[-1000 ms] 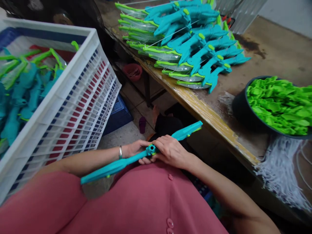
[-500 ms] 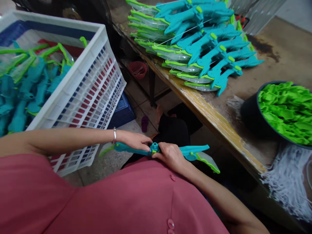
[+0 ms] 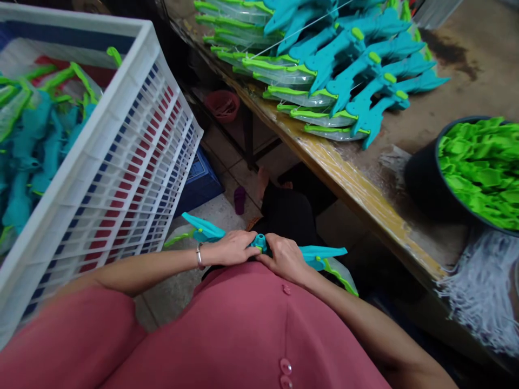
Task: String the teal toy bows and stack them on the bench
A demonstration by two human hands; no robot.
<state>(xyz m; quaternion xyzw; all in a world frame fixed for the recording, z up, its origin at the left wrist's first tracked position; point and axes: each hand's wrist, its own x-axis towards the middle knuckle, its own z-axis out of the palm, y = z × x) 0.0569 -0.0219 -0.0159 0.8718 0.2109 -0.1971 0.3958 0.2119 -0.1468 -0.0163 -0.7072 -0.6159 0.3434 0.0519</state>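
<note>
My left hand [image 3: 233,247] and right hand [image 3: 287,258] gripped the teal piece [image 3: 324,252] around its hub [image 3: 260,242], before the pink shirt [image 3: 239,324]. I judged this hub handling; the next move called for balanced support.

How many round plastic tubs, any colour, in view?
2: a black tub of green plastic pieces on the brown table; a small red tub low down between the white plastic crate and table. Others may be hidden.

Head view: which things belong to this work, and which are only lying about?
Work: turquoise piece in left hand and right hand; similar pieces on table; probably green parts in bucket, white strings.

Apparently lying about: purple slipper, red bowl, blue crate.
</note>
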